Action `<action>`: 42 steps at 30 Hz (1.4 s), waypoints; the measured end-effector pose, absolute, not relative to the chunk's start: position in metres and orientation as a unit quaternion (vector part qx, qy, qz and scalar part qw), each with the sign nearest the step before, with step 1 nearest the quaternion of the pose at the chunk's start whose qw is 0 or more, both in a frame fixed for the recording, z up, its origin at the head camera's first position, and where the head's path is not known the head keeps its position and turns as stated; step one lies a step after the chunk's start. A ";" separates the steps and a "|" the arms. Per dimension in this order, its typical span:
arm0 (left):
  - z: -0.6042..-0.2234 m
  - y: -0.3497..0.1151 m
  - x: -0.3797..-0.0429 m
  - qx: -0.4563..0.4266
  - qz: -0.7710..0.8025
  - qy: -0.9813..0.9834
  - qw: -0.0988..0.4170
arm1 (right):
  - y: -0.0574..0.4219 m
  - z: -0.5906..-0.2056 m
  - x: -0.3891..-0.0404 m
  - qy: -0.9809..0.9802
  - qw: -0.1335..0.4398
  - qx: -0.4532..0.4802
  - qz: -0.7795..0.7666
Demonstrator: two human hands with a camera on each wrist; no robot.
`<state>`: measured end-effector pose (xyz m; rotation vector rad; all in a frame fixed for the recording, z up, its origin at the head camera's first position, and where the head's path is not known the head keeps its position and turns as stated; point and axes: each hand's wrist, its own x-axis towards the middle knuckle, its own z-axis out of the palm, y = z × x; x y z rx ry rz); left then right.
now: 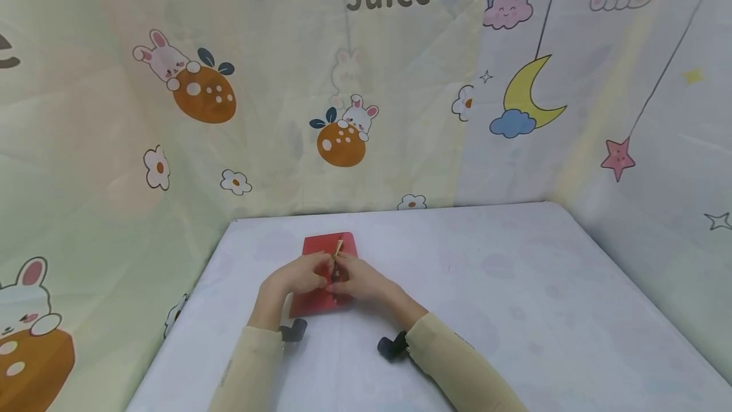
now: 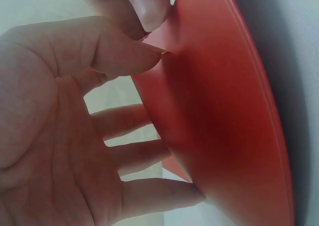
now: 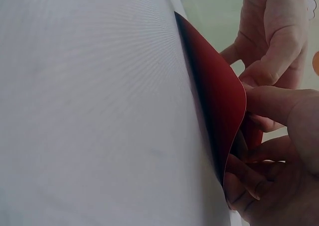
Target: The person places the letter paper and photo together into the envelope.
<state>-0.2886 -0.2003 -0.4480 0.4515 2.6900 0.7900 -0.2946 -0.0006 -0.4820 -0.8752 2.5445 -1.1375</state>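
A thin red cover (image 1: pixel 313 302) with smooth, bendable sides lies on the table, and both hands meet over its middle. A narrow gold strip (image 1: pixel 339 246) shows just beyond the fingertips. My left hand (image 1: pixel 304 274) pinches the cover's raised edge, its thumb on the outer face and the other fingers behind the edge. Close beside it, my right hand (image 1: pixel 365 278) grips the opposite side; in the right wrist view its thumb presses the bowed red panel (image 3: pixel 219 86) while several fingers curl inside. What lies between the hands is mostly hidden.
The white table (image 1: pixel 486 285) reaches out to the right and toward the front. Printed cloth walls (image 1: pixel 274 164) stand close behind it and along both sides. A small black wrist camera (image 1: pixel 392 346) is worn on the right wrist, another (image 1: pixel 294 330) on the left.
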 end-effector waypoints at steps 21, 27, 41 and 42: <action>-0.447 -0.201 -0.289 0.155 0.275 0.937 0.150 | -0.002 -0.483 -0.295 0.868 0.103 -0.308 -0.375; -0.449 -0.201 -0.288 0.153 0.272 0.938 0.149 | -0.003 -0.484 -0.297 0.866 0.102 -0.311 -0.379; -0.445 -0.200 -0.288 0.168 0.279 0.934 0.148 | -0.002 -0.486 -0.311 0.857 0.133 -0.300 -0.397; -0.446 -0.201 -0.288 0.168 0.279 0.934 0.147 | -0.002 -0.486 -0.312 0.856 0.135 -0.301 -0.397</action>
